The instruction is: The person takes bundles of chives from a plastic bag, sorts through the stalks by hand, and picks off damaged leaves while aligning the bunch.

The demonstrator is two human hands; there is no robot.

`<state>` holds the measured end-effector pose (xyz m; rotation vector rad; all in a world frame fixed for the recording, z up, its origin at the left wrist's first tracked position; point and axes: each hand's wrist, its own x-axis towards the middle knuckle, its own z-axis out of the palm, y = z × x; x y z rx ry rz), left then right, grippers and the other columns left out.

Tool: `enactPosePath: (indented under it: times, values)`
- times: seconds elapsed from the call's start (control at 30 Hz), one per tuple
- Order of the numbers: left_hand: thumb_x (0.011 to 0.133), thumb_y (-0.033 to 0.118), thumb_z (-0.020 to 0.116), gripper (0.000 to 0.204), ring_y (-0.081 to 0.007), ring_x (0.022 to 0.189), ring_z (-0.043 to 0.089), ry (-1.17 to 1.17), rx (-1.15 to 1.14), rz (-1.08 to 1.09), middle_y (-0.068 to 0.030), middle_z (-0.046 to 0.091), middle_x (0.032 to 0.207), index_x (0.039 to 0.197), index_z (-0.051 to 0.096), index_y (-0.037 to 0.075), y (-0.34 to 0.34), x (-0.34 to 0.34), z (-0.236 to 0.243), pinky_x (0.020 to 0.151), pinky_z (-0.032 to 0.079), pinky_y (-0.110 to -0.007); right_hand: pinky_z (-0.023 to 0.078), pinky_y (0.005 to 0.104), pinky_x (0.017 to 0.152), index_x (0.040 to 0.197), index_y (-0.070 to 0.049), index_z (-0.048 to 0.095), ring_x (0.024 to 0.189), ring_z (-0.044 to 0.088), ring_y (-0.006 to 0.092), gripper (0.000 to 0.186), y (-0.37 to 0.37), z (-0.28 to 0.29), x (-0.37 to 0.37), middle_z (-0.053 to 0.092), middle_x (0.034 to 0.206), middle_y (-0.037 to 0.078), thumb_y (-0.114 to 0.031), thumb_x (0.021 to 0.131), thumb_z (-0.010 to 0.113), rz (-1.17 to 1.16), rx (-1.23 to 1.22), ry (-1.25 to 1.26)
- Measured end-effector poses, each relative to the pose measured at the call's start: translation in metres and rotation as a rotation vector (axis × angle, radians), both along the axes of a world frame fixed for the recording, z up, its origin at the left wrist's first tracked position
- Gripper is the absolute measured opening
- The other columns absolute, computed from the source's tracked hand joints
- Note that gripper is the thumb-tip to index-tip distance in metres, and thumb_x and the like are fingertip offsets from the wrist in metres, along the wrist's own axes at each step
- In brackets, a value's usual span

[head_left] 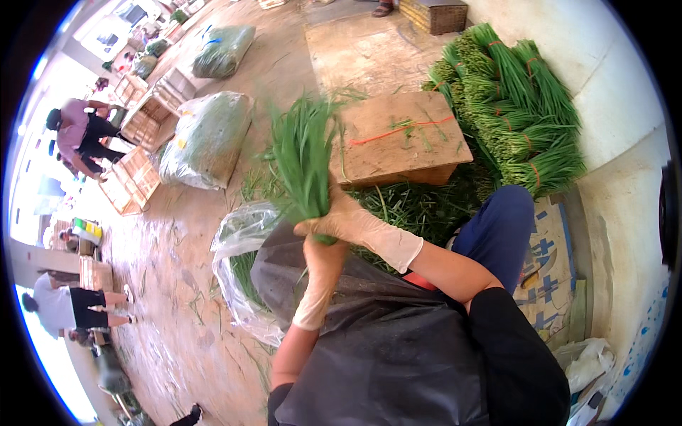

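Since the leaf tips blur at the top of the green bunch (302,160), I judge that it is being shaken or settled in the grip, and I would keep that motion short and gentle. Its stalk ends sit low between the two gloved hands, in front of the dark apron (398,362). The fingers of the right hand (342,219) are wrapped around the lower stalks, thumb across the near side; the left hand (325,261) is up against the base, but its fingers are mostly hidden, so I cannot tell how tightly they close. To do this well, I would hold snugly without crushing the leaves and let the left palm level the ends. For room, I note the low wooden table (383,153) just beyond the right hand: its near-left corner could catch knuckles or bend leaves. An orange-red band (401,131) lies across its top. On the right, the stacked tied bunches (515,106) and the pale wall (604,64) crowd any swing, and the raised knee (508,213) blocks low travel. I find more freedom up and to the left, above the floor (185,263), provided the left forearm avoids the loose plastic bag (227,245).
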<state>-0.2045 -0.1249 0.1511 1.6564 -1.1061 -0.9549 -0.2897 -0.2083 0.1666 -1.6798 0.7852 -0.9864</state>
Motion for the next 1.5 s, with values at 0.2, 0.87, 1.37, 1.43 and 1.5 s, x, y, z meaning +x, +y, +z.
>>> enactPosePath:
  times: [0.2,0.87,1.37,1.43,1.5]
  values:
    - [0.07,0.023,0.082,0.078,-0.0184,0.114,0.052,0.386,0.009,-0.488,-0.013,0.055,0.124,0.132,0.042,-0.001,-0.058,0.023,0.021,0.097,0.041,-0.03,0.047,0.0384,0.094,0.145,-0.005,0.02,0.116,0.054,0.0346,0.091,-0.04,-0.027,-0.029,0.054,0.124,0.023,-0.024,0.071,0.069,-0.122,0.048,0.178]
    - [0.07,0.009,0.08,0.044,-0.0136,0.091,0.058,0.244,-0.164,-0.131,-0.0042,0.062,0.101,0.108,0.059,0.001,-0.218,-0.032,-0.067,0.08,0.048,-0.028,0.046,0.0393,0.095,0.14,-0.008,0.034,0.11,0.056,0.0328,0.08,-0.172,-0.12,-0.06,0.053,0.124,0.019,-0.026,0.072,0.074,-0.081,-0.25,0.303]
    - [0.081,0.019,0.062,0.047,-0.0201,0.086,0.058,1.124,-0.53,-0.175,-0.006,0.059,0.084,0.122,0.05,0.001,-0.136,0.058,0.077,0.095,0.044,-0.036,0.044,0.0254,0.06,0.096,-0.001,0.066,0.064,0.055,0.0111,0.036,-0.062,-0.017,-0.082,0.062,0.073,0.001,-0.036,0.093,0.059,0.279,0.134,-0.157]
    - [0.081,0.019,0.062,0.047,-0.0201,0.086,0.058,1.125,-0.577,-0.157,-0.0065,0.059,0.085,0.122,0.05,0.0,-0.12,0.062,0.082,0.095,0.044,-0.036,0.034,0.0226,0.051,0.094,-0.003,0.066,0.054,0.04,0.0067,0.043,-0.048,-0.039,-0.082,0.049,0.064,-0.003,-0.044,0.094,0.055,0.356,0.291,-0.154]
    - [0.082,0.017,0.061,0.044,-0.0211,0.087,0.059,1.231,-0.691,-0.174,-0.0078,0.06,0.089,0.122,0.05,0.0,-0.103,0.075,0.091,0.096,0.044,-0.038,0.033,0.0228,0.05,0.095,-0.003,0.066,0.053,0.039,0.0067,0.044,-0.03,-0.062,-0.086,0.049,0.064,-0.003,-0.045,0.094,0.055,0.33,0.374,-0.181]
